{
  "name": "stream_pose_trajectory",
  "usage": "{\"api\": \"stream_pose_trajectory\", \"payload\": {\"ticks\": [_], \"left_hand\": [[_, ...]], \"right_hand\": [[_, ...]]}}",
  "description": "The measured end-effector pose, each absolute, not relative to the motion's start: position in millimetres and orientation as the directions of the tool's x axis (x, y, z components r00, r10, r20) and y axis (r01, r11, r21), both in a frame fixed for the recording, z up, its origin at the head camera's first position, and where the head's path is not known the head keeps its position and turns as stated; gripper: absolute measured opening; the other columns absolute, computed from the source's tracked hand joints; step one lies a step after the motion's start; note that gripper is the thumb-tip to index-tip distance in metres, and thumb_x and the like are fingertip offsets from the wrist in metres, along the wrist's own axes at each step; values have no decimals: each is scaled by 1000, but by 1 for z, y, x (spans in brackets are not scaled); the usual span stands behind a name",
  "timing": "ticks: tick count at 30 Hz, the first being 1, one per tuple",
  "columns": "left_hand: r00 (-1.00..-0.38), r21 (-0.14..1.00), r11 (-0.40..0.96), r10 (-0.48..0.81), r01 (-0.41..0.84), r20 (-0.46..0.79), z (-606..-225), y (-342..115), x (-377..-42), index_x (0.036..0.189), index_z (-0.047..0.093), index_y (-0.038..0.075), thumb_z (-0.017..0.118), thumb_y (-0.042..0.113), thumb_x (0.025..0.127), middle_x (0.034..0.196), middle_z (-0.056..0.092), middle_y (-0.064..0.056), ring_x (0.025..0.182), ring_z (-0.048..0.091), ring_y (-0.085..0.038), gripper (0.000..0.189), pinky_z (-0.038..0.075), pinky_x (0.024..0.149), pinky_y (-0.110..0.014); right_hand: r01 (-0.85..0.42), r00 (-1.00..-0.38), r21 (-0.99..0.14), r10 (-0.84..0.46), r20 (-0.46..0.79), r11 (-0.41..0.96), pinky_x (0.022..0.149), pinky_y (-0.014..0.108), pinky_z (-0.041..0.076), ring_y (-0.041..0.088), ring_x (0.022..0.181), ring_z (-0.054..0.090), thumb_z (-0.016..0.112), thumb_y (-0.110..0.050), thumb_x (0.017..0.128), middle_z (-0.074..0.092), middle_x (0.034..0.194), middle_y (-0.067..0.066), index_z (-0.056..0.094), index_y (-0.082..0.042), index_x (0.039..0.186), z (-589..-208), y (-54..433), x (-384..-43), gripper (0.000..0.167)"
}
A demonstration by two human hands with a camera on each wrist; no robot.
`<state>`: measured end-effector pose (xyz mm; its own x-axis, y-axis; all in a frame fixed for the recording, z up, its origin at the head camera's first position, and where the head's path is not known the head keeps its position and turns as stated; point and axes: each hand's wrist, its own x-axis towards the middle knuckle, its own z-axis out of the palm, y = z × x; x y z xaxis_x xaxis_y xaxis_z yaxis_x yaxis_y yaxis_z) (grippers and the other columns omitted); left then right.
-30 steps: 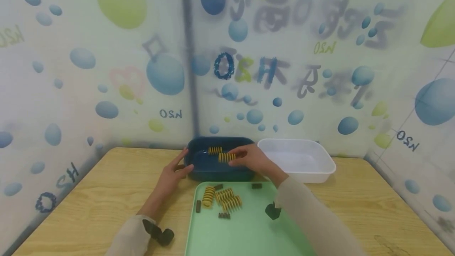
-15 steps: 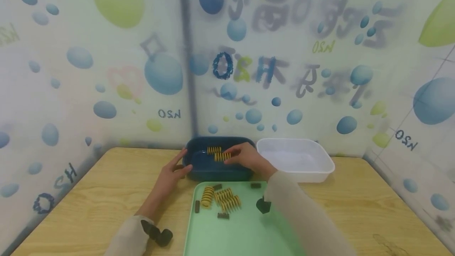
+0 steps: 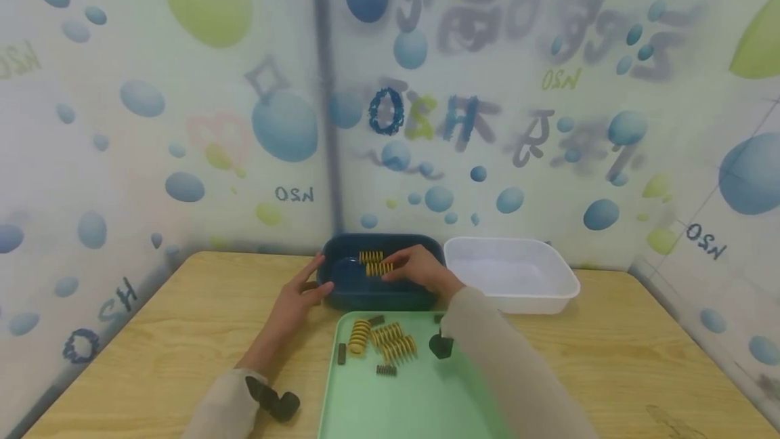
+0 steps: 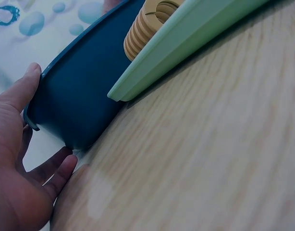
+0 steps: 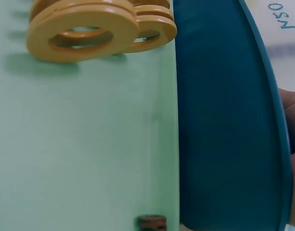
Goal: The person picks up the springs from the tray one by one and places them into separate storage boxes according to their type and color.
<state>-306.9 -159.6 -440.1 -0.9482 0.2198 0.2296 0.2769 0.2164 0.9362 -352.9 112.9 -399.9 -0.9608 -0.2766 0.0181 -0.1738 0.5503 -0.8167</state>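
Observation:
My right hand (image 3: pixel 422 268) pinches a yellow coil spring (image 3: pixel 376 269) by its right end, low inside the dark blue basin (image 3: pixel 380 300). Just behind it in the basin lies another yellow spring (image 3: pixel 370 257). My left hand (image 3: pixel 294 303) touches the basin's left end with spread, fairly straight fingers. In the left wrist view one fingertip (image 4: pixel 33 72) sits at the rim, others near the base. Only an edge of the right hand (image 5: pixel 292 130) shows beyond the basin wall in the right wrist view; its fingertips are hidden there.
A pale green tray (image 3: pixel 420 398) in front of the basin carries several yellow springs (image 3: pixel 399 349) and small dark springs (image 3: pixel 386 370). Right of the basin stands a white basin (image 3: pixel 512 273). A patterned wall (image 3: pixel 390 208) closes off the wooden table's (image 3: pixel 244 276) back edge.
My right hand has moved slightly left and lower with the spring, bringing it close beside the other spring in the basin. The left hand stays at the basin's end.

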Motion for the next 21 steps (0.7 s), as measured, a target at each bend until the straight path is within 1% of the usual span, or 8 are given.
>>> {"api": "stream_pose_trajectory", "payload": {"ticks": [2, 4, 6, 9, 12, 16, 21], "left_hand": [[-949, 937, 218, 218, 273, 226, -442, -160, -309, 149, 35, 15, 66, 26, 92, 156, 24, 1, 120, 49, -36, 66, 48, 84, -31], [-952, 938, 223, 211, 267, 221, -449, -161, -314, 149, 35, 18, 66, 28, 92, 156, 24, 3, 121, 49, -35, 66, 47, 85, -31], [-953, 938, 224, 213, 264, 217, -451, -162, -315, 149, 35, 17, 66, 27, 92, 156, 23, 3, 121, 48, -36, 66, 47, 86, -31], [-952, 932, 235, 204, 275, 229, -452, -162, -314, 149, 35, 20, 65, 30, 92, 156, 23, 5, 121, 49, -34, 65, 47, 85, -30], [-952, 933, 230, 197, 279, 236, -453, -161, -314, 149, 36, 22, 65, 29, 92, 155, 25, 7, 120, 50, -33, 64, 47, 85, -29], [-950, 937, 208, 201, 279, 239, -454, -160, -315, 149, 37, 22, 66, 29, 92, 155, 26, 7, 119, 50, -32, 64, 48, 85, -30], [-953, 938, 217, 200, 270, 228, -453, -161, -316, 149, 36, 23, 66, 30, 92, 155, 25, 10, 121, 49, -32, 65, 47, 86, -31]], "right_hand": [[-163, -959, -824, -282, 4, 542, 88, 35, 48, 19, 101, 61, 83, -18, 75, 69, 104, 1, 73, -11, 108, -401, 112, -354, 35], [-150, -958, -832, -286, -11, 534, 88, 36, 48, 20, 102, 61, 83, -19, 75, 69, 106, 2, 73, -11, 110, -402, 111, -356, 36], [-130, -959, -840, -282, -28, 527, 89, 36, 48, 20, 103, 61, 83, -19, 75, 69, 106, 2, 72, -11, 110, -404, 111, -358, 38], [-115, -961, -841, -275, -41, 528, 89, 36, 48, 21, 103, 61, 83, -19, 75, 69, 107, 4, 72, -9, 111, -406, 110, -361, 39], [-122, -961, -814, -273, -47, 568, 91, 37, 47, 22, 104, 61, 84, -21, 74, 70, 107, 3, 72, -10, 110, -409, 110, -363, 39], [-140, -961, -759, -273, -51, 636, 92, 37, 46, 22, 107, 60, 84, -24, 74, 70, 106, 1, 73, -12, 107, -412, 110, -365, 36], [-153, -961, -718, -273, -53, 679, 93, 36, 45, 22, 109, 59, 84, -26, 74, 70, 105, -1, 74, -13, 106, -414, 108, -368, 36]]}}
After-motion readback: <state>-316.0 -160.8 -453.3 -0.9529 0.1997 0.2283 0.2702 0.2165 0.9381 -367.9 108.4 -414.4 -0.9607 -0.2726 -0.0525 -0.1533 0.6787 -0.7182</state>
